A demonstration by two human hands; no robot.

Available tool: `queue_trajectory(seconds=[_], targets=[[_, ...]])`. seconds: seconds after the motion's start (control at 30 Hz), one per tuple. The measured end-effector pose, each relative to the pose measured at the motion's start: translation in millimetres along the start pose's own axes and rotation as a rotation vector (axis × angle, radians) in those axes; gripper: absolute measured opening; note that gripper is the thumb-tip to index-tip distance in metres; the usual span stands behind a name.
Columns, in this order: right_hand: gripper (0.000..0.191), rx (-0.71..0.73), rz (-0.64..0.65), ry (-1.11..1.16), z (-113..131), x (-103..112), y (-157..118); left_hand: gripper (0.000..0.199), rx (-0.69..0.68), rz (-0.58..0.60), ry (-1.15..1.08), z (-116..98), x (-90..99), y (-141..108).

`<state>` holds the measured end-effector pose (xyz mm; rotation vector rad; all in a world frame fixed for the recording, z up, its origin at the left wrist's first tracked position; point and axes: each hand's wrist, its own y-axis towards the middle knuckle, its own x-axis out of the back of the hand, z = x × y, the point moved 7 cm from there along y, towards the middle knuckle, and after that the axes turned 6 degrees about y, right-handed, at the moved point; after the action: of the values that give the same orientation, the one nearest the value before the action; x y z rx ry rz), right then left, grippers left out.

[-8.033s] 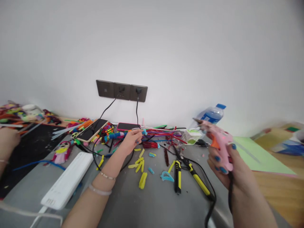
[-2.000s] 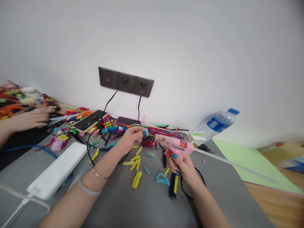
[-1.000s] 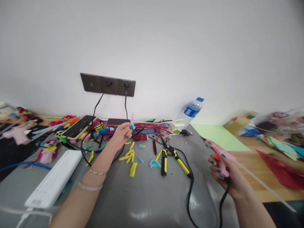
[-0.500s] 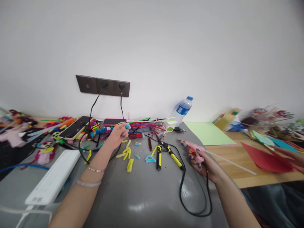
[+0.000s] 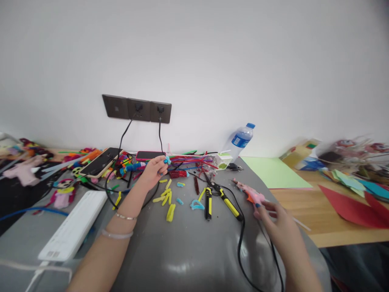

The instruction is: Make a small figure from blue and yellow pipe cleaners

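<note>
My left hand [image 5: 153, 172] is closed in a pinch on a small light-blue piece of pipe cleaner [image 5: 167, 160], held above the back of the grey table. At right, a pink hot glue gun [image 5: 253, 195] rests on the table with its nozzle pointing to the back left. My right hand [image 5: 275, 221] is at its rear end, thumb at the handle and fingers apart, not wrapped round it. A white glue stick [image 5: 302, 224] juts out behind that hand. Yellow-handled pliers [image 5: 219, 194] lie between the hands, beside a bent blue loop [image 5: 197, 205] and yellow pieces [image 5: 167, 196].
A white power strip [image 5: 73, 227] and a phone [image 5: 101, 162] lie at left near a pink doll [image 5: 63, 194]. A water bottle [image 5: 243, 140] and a small carton [image 5: 222, 161] stand at the back. Green paper [image 5: 276, 172] and red paper [image 5: 354, 207] lie right. Black cord [image 5: 240, 243] loops in front.
My right hand has loosened from the glue gun's handle and drawn back, leaving the gun on the table. My left hand keeps its pinch. The neighbour's hand at the red paper has left view.
</note>
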<state>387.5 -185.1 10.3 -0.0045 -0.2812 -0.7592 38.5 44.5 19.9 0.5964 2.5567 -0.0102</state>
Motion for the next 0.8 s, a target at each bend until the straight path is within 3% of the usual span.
queue_trajectory(seconds=[0.07,0.13,0.23,0.27,0.33,0.43,0.57,0.67,0.8], targets=[[0.01,0.251,-0.034,-0.196,34.5,-31.8,-15.1,0.029,0.007,0.0,0.005,1.2,-0.3,0.2],[0.004,0.374,0.144,-0.202,58.7,-86.1,-31.5,0.028,0.01,-0.005,0.01,1.6,-0.3,0.3],[0.008,0.434,0.553,-0.236,75.5,-172.0,-57.3,0.027,0.004,-0.016,0.014,0.4,0.1,0.0],[0.01,0.454,0.649,-0.303,76.8,-193.8,-64.4,0.027,0.001,-0.017,0.014,-0.2,0.1,-0.2],[0.013,0.47,0.715,-0.474,74.2,-221.8,-70.1,0.026,-0.001,-0.016,0.013,-1.4,0.0,-0.6],[0.011,0.478,0.737,-0.676,66.3,-240.5,-70.2,0.025,0.0,-0.02,0.008,-2.3,0.0,-0.7],[0.014,0.504,0.76,-0.704,60.0,-246.3,-68.5,0.026,0.003,-0.024,0.009,-1.9,-0.2,-0.5],[0.016,0.496,0.758,-0.596,60.2,-245.4,-61.5,0.027,0.004,-0.026,0.015,-1.7,-0.9,-0.4],[0.011,0.356,0.796,-0.235,70.8,-242.0,-39.7,0.029,0.005,-0.031,0.011,-0.8,-1.4,-0.7]])
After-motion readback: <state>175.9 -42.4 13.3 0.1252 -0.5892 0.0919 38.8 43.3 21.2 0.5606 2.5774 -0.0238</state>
